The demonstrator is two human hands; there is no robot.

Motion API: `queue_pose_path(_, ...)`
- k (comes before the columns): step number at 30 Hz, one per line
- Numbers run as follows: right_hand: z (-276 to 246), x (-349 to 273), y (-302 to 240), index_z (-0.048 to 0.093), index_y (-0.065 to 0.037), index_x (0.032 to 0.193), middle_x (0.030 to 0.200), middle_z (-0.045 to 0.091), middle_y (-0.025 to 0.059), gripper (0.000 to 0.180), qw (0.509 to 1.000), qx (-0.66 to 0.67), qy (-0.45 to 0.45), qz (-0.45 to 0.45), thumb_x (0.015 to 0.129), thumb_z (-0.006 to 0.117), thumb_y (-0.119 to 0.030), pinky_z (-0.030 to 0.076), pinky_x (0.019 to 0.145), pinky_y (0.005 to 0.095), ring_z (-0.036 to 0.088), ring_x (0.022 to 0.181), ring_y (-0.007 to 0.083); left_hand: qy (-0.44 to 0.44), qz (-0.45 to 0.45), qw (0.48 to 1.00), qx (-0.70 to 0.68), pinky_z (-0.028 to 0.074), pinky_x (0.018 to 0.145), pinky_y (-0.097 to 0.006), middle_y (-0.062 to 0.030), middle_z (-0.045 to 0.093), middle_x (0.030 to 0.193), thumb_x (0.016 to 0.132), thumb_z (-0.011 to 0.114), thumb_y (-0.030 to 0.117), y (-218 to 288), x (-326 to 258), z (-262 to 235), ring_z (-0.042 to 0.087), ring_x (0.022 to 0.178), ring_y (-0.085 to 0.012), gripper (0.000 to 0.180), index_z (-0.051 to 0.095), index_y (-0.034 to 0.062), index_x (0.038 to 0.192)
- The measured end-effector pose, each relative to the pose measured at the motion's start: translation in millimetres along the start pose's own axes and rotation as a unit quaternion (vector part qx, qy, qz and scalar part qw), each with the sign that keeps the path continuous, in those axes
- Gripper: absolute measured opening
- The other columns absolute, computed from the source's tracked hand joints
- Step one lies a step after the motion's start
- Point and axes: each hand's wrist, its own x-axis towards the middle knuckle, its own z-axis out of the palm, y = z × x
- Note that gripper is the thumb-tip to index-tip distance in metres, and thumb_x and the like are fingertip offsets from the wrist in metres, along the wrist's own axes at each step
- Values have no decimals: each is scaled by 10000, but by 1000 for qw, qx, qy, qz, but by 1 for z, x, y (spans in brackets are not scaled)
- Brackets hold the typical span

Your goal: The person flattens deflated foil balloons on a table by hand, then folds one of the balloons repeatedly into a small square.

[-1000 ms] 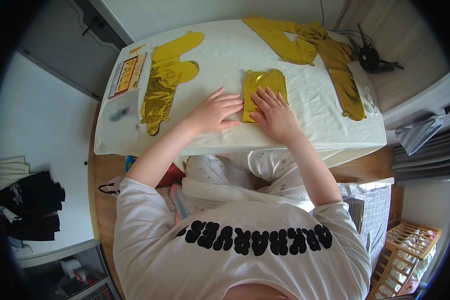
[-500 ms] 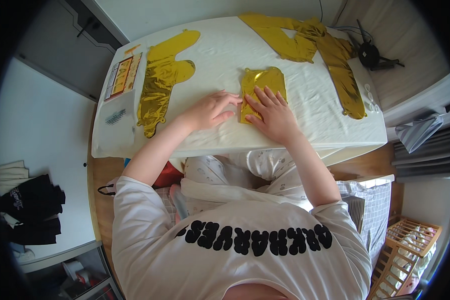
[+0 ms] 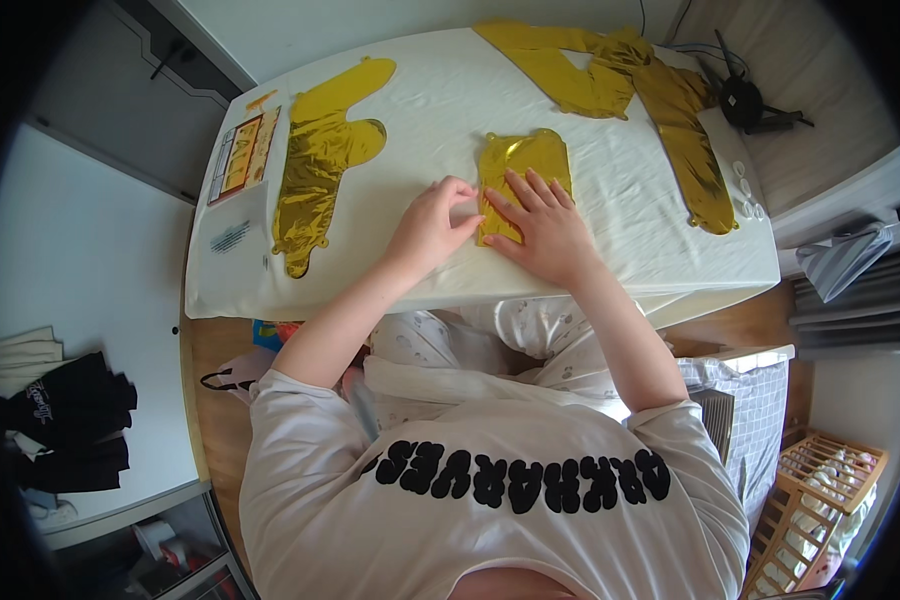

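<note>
A shiny gold foil balloon (image 3: pixel 526 152), flat and folded into a compact piece, lies on the table before me. My right hand (image 3: pixel 542 225) presses down on its lower part, palm down with fingers stretched out, hiding much of it. At the balloon's left edge is my left hand (image 3: pixel 432 222), its fingers bent and the thumb apart from the index finger, with nothing visible between them. Another flat gold foil balloon (image 3: pixel 315 165) is spread out on the left, wrinkled along its length. Across the far right, more gold foil (image 3: pixel 600 85) is laid out, with one strip (image 3: pixel 695 150) reaching toward me.
The table wears a white cloth (image 3: pixel 420 120). A printed package (image 3: pixel 238 155) and a clear plastic sleeve (image 3: pixel 232 240) lie at its left edge. A black router with antennas (image 3: pixel 740 100) stands at the far right, near small white rolls (image 3: pixel 742 185). A wooden rack (image 3: pixel 820 490) is on the floor.
My left hand has turned and curled its fingers, drawing the thumb up beside the folded foil's left edge. My right hand stays flat on the foil.
</note>
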Motion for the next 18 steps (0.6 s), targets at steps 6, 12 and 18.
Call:
queue_pose_path(6,1,0,1,495,-257,1526,1630,374,108,643,1000,-1,-8,0,977,532,-589,240,1244,500,319,1516,343,16,179,944,275,216,1215,-636,-84,568,1480,938,699,278,-10,3,-6,484,1407,-316,435,641,177,1358)
queue_pose_path(12,1,0,0,507,-255,1521,1631,373,104,662,1000,6,0,4,975,515,-630,230,1249,493,313,1520,333,-34,177,932,314,153,1226,-652,-79,501,1546,898,738,403,-12,9,-13,406,1468,-306,559,626,210,1410)
queue_pose_path(18,-3,0,-2,496,-245,1529,1643,356,105,689,1000,3,-11,13,981,487,-663,225,1252,490,294,1530,333,15,193,926,324,178,1220,-656,-80,513,1518,867,754,444,-9,8,-11,422,1451,-288,616,620,171,1403)
